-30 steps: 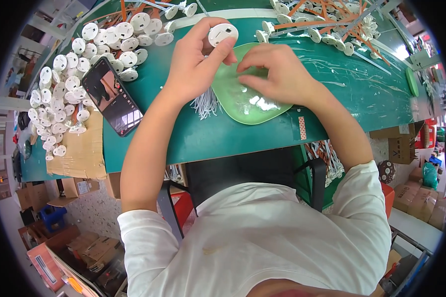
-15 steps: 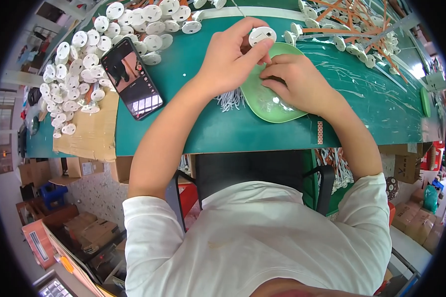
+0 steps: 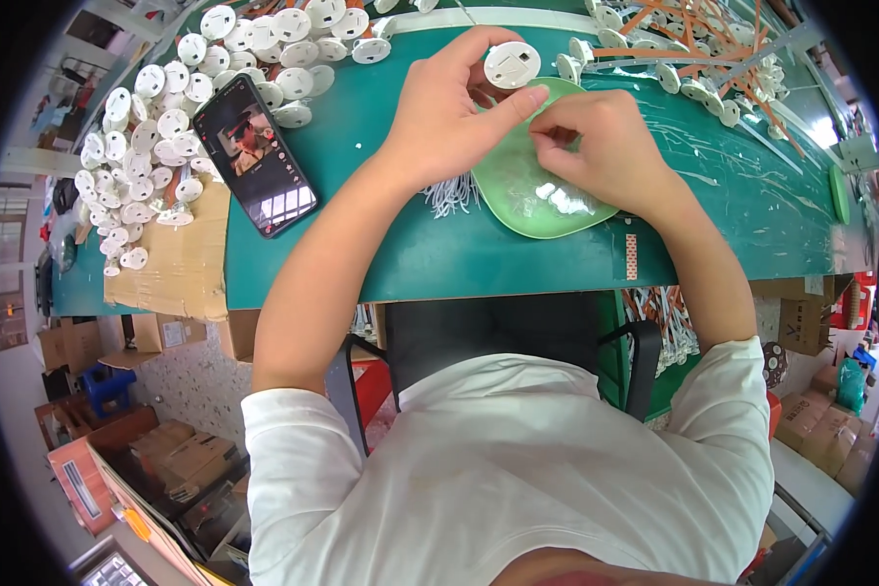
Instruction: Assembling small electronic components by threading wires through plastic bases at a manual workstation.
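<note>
My left hand (image 3: 444, 117) grips a round white disc-shaped part (image 3: 513, 64) by its edge, with a slot and a small dark opening facing up. Beside it, my right hand (image 3: 610, 146) is closed in a pinch above a light green plate (image 3: 518, 215); whatever its fingertips hold is too small or hidden to make out. Small clear, shiny pieces (image 3: 562, 198) lie in the plate. Just left of the plate, partly behind my left wrist, is a bundle of white cords (image 3: 451, 195).
A phone (image 3: 256, 156) with a lit screen lies left of my left forearm. Many similar white discs (image 3: 151, 127) are heaped beyond it, partly on a cardboard sheet (image 3: 181, 269). More discs with orange strips (image 3: 689, 49) lie at the far right. A black chair (image 3: 488, 327) stands at the green table's near edge.
The disc has shifted slightly left and turned, showing more of its face. My right hand has drawn a little to the right, away from my left fingers. The phone's picture has changed.
</note>
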`<move>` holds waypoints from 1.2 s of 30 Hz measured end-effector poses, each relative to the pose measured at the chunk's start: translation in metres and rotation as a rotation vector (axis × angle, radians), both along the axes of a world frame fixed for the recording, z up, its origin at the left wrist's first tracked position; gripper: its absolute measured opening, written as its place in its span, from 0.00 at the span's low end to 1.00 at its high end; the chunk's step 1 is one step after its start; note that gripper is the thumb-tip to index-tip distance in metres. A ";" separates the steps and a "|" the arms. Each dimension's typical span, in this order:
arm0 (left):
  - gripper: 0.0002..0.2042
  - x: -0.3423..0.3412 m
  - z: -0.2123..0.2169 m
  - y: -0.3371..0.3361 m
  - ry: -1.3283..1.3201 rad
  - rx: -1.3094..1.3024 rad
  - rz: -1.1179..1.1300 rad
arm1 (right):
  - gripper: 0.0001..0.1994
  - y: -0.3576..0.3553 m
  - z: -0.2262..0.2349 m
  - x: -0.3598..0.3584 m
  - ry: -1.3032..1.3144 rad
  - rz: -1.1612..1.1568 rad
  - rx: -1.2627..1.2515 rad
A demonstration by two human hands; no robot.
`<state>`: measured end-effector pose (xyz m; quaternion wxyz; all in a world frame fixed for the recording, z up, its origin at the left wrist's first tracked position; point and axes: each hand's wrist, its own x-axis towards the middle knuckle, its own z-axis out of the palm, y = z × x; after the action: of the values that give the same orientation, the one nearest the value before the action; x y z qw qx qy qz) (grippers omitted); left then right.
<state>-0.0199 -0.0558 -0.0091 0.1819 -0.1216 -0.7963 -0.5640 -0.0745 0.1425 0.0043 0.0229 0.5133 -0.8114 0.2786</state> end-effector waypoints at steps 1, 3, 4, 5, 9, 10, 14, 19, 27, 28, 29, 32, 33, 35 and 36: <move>0.19 -0.001 -0.001 0.000 0.029 -0.012 0.002 | 0.06 0.000 0.001 0.000 0.000 0.003 0.000; 0.20 -0.001 0.000 -0.001 0.059 -0.024 0.006 | 0.07 0.000 0.001 -0.002 -0.112 -0.070 -0.155; 0.21 -0.001 0.001 -0.003 0.056 0.004 -0.011 | 0.07 0.001 0.002 -0.001 -0.112 -0.068 -0.154; 0.21 0.000 0.002 -0.004 0.053 0.031 -0.027 | 0.07 0.001 0.003 -0.001 -0.277 -0.127 -0.220; 0.21 0.002 0.008 -0.001 0.024 0.089 0.021 | 0.09 0.003 0.004 -0.007 -0.561 -0.193 -0.390; 0.21 0.002 0.008 -0.001 0.022 0.095 -0.004 | 0.09 0.002 0.003 -0.006 -0.562 -0.190 -0.389; 0.21 0.005 0.008 0.003 0.013 0.002 0.022 | 0.09 0.000 0.000 -0.002 -0.547 -0.173 -0.453; 0.21 0.002 0.005 -0.001 0.021 0.083 0.002 | 0.09 0.000 0.002 -0.002 -0.542 -0.193 -0.448; 0.21 -0.003 0.001 -0.006 0.051 0.136 0.018 | 0.10 -0.001 0.008 -0.001 -0.514 -0.231 -0.349; 0.21 -0.003 0.001 -0.007 0.051 0.134 0.018 | 0.09 -0.001 0.009 -0.001 -0.439 -0.212 -0.332; 0.21 -0.003 0.000 -0.008 0.031 0.164 0.021 | 0.09 0.000 0.010 -0.001 -0.439 -0.211 -0.334; 0.21 -0.003 -0.001 -0.006 0.019 0.224 0.011 | 0.10 0.002 0.011 0.001 -0.268 -0.201 -0.274; 0.21 -0.001 0.001 -0.005 0.025 0.251 0.007 | 0.10 0.000 0.007 0.001 -0.310 -0.196 -0.309; 0.21 0.000 0.004 -0.002 0.010 0.227 -0.009 | 0.10 -0.001 0.005 0.000 -0.356 -0.180 -0.349; 0.21 0.001 0.005 0.000 -0.007 0.211 -0.035 | 0.09 0.001 0.004 0.001 -0.381 -0.200 -0.382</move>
<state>-0.0193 -0.0559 -0.0036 0.1811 -0.1140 -0.7307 -0.6483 -0.0734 0.1435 0.0087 -0.0064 0.3555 -0.7805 0.5141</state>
